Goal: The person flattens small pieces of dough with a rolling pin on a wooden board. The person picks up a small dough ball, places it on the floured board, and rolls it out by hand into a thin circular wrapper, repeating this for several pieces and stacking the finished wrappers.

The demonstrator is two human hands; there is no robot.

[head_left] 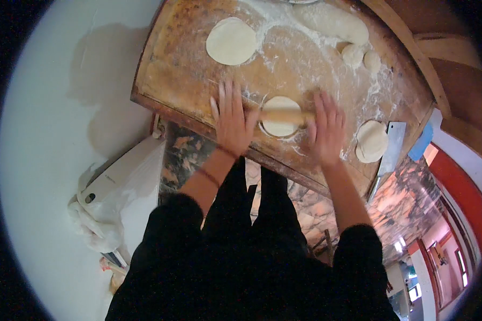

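A wooden rolling pin, smeared by motion, lies across a small round dough wrapper near the board's front edge. My left hand rests flat over the pin's left end, its fingers stretched out toward the far side. Over the other end is my right hand, slightly blurred, with its fingers also extended. A larger dough round lies farther off to the left. Beyond my right hand sit several stacked dough rounds, beside a cleaver. The pin's ends are partly hidden under my hands.
The floured wooden board carries a thick dough log at the far right, with two small dough pieces near it. A white wall stands to the left. The cleaver's handle juts past the board's edge, near a blue object.
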